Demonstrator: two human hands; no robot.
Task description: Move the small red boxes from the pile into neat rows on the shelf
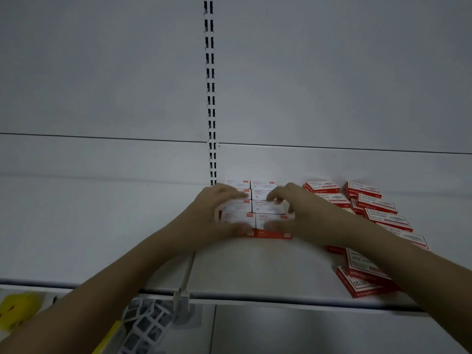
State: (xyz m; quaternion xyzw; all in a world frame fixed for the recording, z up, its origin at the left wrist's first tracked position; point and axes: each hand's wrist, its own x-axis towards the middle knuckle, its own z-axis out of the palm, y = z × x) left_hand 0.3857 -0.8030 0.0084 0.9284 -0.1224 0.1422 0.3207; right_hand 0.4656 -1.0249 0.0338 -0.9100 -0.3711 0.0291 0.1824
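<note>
Small red-and-white boxes point(265, 206) stand in two neat columns at the back of the white shelf point(255, 267), just right of the slotted upright. My left hand point(212, 215) curls over the left column, fingers at the back and thumb at the front. My right hand point(304, 213) holds the right column the same way. A red box face point(270, 234) shows at the front of the block between my thumbs. The loose pile of red boxes point(378, 208) sprawls to the right, partly hidden under my right forearm.
A slotted upright point(210, 98) runs up the back panel. A thin divider rail point(187, 272) crosses the shelf to its front edge point(281, 300). Below the shelf are a yellow object point(18, 309) and a grey-and-white patterned pack point(145, 325).
</note>
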